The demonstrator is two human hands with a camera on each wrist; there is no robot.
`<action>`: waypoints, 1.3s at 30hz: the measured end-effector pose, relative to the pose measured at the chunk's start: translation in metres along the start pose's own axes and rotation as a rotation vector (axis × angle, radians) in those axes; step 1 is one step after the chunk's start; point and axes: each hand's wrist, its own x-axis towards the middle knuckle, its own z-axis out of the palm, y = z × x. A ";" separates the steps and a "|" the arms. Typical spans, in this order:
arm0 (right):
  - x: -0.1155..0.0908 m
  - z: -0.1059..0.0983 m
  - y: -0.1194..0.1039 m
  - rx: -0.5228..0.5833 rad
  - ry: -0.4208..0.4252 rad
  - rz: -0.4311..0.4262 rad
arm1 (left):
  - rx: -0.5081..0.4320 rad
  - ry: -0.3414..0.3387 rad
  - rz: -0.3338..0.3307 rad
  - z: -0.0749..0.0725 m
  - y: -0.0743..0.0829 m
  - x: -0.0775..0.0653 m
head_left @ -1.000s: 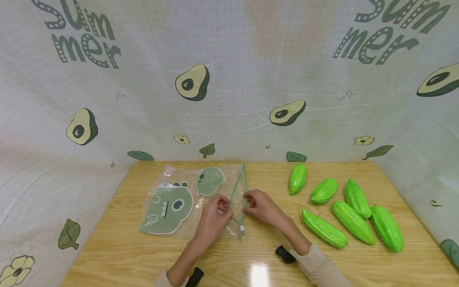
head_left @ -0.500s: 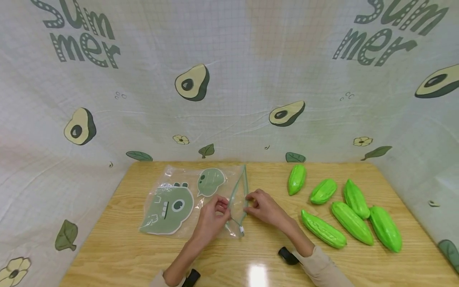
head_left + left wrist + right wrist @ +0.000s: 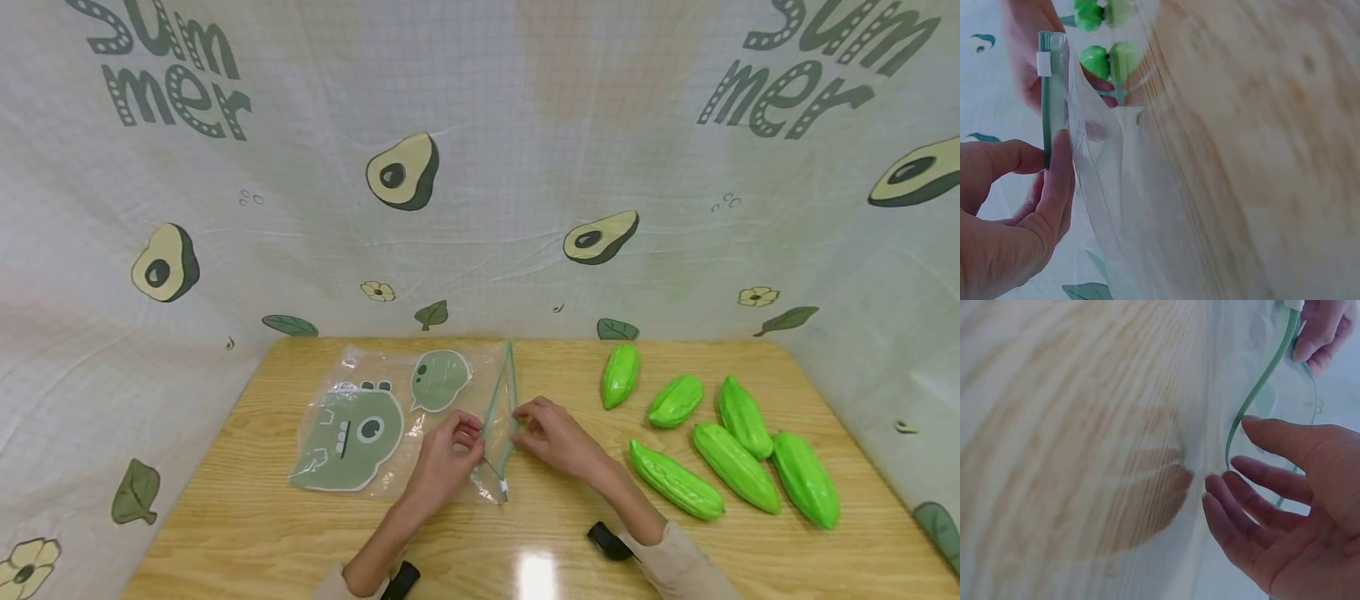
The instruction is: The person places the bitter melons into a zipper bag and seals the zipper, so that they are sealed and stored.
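Note:
A clear zip bag (image 3: 480,492) with green cartoon monster prints lies flat, its green-edged mouth facing right and slightly parted. My left hand (image 3: 444,457) pinches the mouth's near strip between thumb and index finger, as the left wrist view shows. Across the mouth, my right hand (image 3: 557,437) is at the outer strip. In the right wrist view its thumb tip meets the green strip (image 3: 1264,375), while the relaxed fingers are spread apart from the thumb. A white slider (image 3: 1044,64) sits at the near corner of the mouth.
Several shiny bright green ridged vegetables lie on the right, including a long one (image 3: 677,481) nearest my right forearm and a short one (image 3: 621,377) at the back. The wooden table (image 3: 247,517) meets a hanging cloth (image 3: 480,275) printed with avocados.
The bag's mouth widened a little half a second ago and is now narrower again. Its slider corner has shifted slightly toward me. Both hands stay nearly in place; the vegetables have not moved.

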 end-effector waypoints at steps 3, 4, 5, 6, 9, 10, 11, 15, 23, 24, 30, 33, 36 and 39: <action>-0.002 -0.002 -0.001 0.003 0.020 -0.023 | -0.005 -0.006 -0.006 0.000 0.000 0.000; -0.002 -0.002 -0.002 0.003 0.024 -0.025 | -0.007 -0.006 -0.003 0.000 -0.001 0.000; -0.003 -0.003 -0.002 0.003 0.027 -0.026 | -0.011 -0.006 -0.003 0.001 -0.001 0.000; -0.004 -0.003 -0.003 0.003 0.028 -0.020 | -0.010 -0.005 -0.004 0.001 -0.001 0.000; -0.006 -0.005 -0.003 -0.009 0.028 -0.008 | -0.012 0.000 0.002 0.000 -0.001 0.000; -0.008 -0.006 -0.003 -0.013 0.031 0.000 | -0.011 0.001 0.003 0.000 -0.001 0.000; -0.009 -0.007 -0.003 -0.021 0.034 0.005 | -0.012 0.002 -0.001 0.000 -0.001 0.000; -0.014 -0.012 -0.002 -0.066 0.051 0.013 | -0.017 0.003 -0.008 0.000 0.000 0.000; -0.022 -0.021 -0.002 -0.120 0.098 -0.005 | -0.058 -0.006 -0.023 0.000 0.002 -0.001; -0.023 -0.022 -0.002 -0.129 0.102 -0.006 | -0.065 -0.005 -0.024 0.000 0.003 -0.001; -0.028 -0.029 0.001 -0.168 0.114 -0.008 | -0.077 -0.009 -0.036 0.000 0.003 0.000; -0.032 -0.033 0.002 -0.177 0.120 -0.005 | -0.067 -0.006 -0.043 -0.001 0.004 0.000; -0.035 -0.036 0.003 -0.183 0.121 0.000 | -0.065 -0.002 -0.041 -0.001 0.004 0.000; -0.039 -0.040 0.005 -0.190 0.126 -0.004 | -0.066 -0.002 -0.045 -0.001 0.004 0.000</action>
